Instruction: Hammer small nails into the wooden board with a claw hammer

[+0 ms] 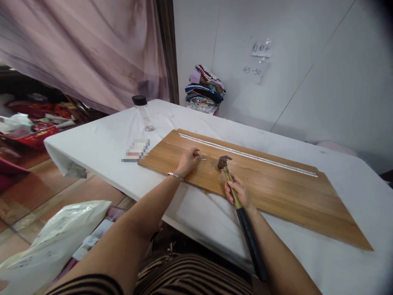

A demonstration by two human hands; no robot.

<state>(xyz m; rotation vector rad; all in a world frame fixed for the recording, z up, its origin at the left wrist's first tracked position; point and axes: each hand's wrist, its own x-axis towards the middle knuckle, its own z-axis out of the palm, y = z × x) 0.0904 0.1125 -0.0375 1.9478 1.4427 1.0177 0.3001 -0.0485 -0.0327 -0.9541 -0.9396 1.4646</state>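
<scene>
A wooden board [276, 184] lies across the table in front of me. On its left part, my left hand [188, 162] has its fingers pinched together at the ends of several thin metal nails [202, 158]. Whether all of them are held or some just lie on the wood I cannot tell. My right hand [238, 190] is wrapped round the handle of a claw hammer [235, 186]. The hammer's rusty head is over the board, right of the nails, and its black grip end points back towards me. Small dark holes or nail heads [244, 178] dot the wood near the hammer.
A white measuring strip [245, 153] runs along the board's far side. Left of the board are a clear bottle with a black lid [144, 114] and a blurred-out flat item [136, 149] on the white-covered table [101, 135]. Folded clothes [205, 90] are stacked by the wall.
</scene>
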